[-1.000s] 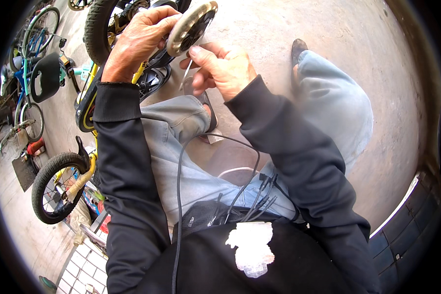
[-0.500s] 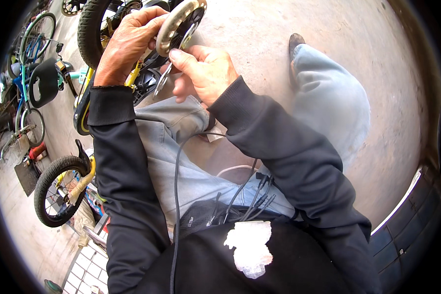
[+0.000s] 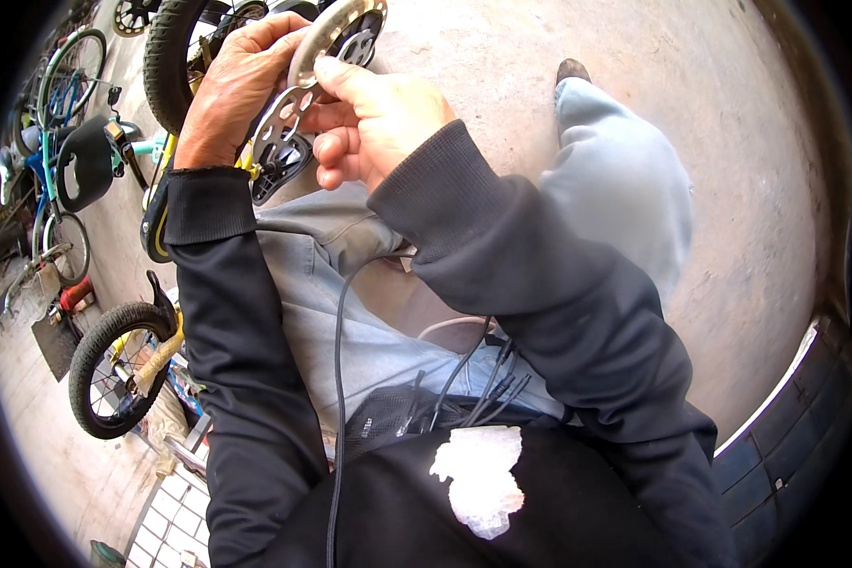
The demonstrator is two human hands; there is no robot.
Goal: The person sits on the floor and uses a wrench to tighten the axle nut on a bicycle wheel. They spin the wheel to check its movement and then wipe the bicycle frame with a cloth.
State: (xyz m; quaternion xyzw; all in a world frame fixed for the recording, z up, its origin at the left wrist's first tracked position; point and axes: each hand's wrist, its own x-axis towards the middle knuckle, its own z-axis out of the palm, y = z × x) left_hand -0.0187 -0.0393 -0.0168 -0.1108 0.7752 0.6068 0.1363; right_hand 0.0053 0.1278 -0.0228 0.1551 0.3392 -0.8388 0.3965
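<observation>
My left hand (image 3: 241, 85) is closed at the top left, its fingertips reaching behind a small training wheel (image 3: 305, 59) with a pale translucent tyre, which it seems to steady. A flat steel wrench (image 3: 273, 133) with several cut-out holes is pinched in my right hand (image 3: 383, 114). My right thumb presses where the wrench meets the wheel, and the other fingers curl below it. The wheel's upper edge runs out of the picture. Just behind my hands is a yellow-framed child's bike, with its knobbly black tyre (image 3: 168, 66) and a black pedal (image 3: 282, 168).
A loose small wheel (image 3: 114, 369) on a yellow fork lies at lower left. Several bicycles (image 3: 71, 85) stand along the far left. A black cable (image 3: 340, 379) hangs down past my lap. My bent, jeans-clad leg (image 3: 615, 180) is on the right, over the concrete floor.
The wrench has turned from nearly edge-on to show its flat, holed face. My right hand has shifted slightly up and left, and the training wheel has moved a little left.
</observation>
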